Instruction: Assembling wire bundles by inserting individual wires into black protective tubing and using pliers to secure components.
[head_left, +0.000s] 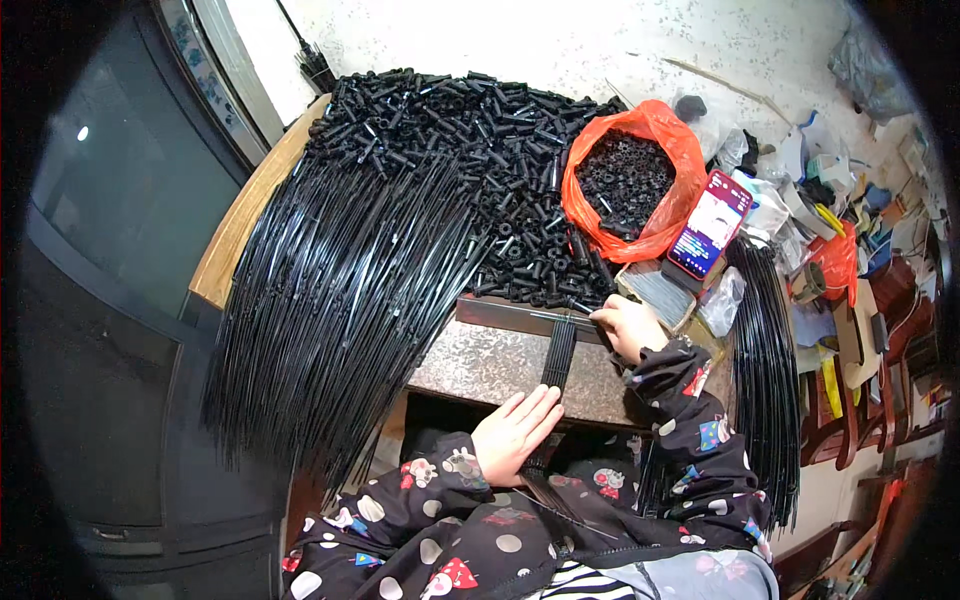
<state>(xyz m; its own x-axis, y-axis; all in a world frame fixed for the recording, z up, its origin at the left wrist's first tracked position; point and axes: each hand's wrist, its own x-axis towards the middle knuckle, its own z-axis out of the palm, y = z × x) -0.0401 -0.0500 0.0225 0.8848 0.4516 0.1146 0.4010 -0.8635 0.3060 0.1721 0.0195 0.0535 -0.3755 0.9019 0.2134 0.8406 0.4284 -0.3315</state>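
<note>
My left hand (515,437) lies with its fingers stretched out and close together at the near end of a row of thin black rods (562,355). The rods lie side by side across the speckled work surface (480,355), and their far ends meet a low metal strip (500,315). At the strip's right end my right hand (632,327) is closed in a pinch on a thin silvery rod (550,316), which points left above the row. Its fingertips are partly hidden. Beyond the strip lies a heap of short black tubes (530,250).
Long black rods (340,300) hang over the near edge at left, others (765,380) at right. A red plastic bag (690,140) holds small black parts. A lit phone (710,225) leans near a box of thin grey pins (655,295). Clutter fills the far right.
</note>
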